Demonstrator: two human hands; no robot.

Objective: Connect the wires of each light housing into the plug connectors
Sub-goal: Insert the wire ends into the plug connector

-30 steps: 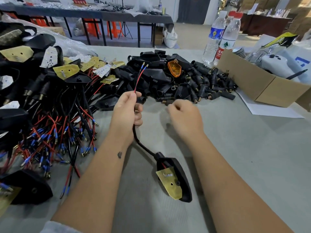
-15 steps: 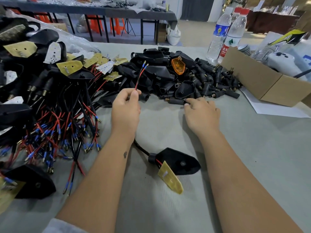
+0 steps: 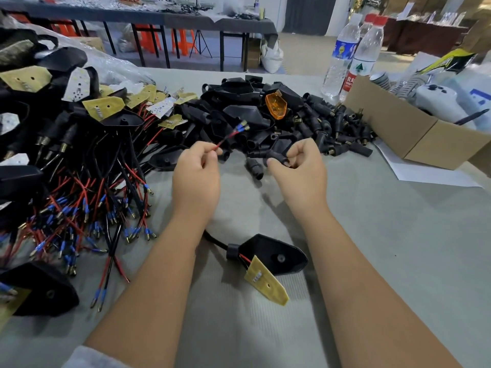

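Head camera, looking down at a grey table (image 3: 398, 235). The left hand (image 3: 196, 179) pinches a pair of wires (image 3: 231, 135), red and black, between thumb and fingers; their blue-sleeved metal tips point up and to the right. The right hand (image 3: 300, 173), just beside it, is closed around a black plug connector (image 3: 276, 155), held at the fingertips.

The wires belong to a black light housing (image 3: 273, 254) lying on the table between the forearms, with a yellow circuit board (image 3: 265, 284) sticking out of it toward the camera.

Beyond the hands lies a heap of black plug connectors (image 3: 340, 128) with one orange lens (image 3: 275, 106) among them. To the left is a large pile of wired housings (image 3: 79, 168).

At the right stands an open cardboard box (image 3: 393, 123); it holds white and grey items that cannot be identified. Two plastic water bottles (image 3: 353, 57) stand just behind the box.
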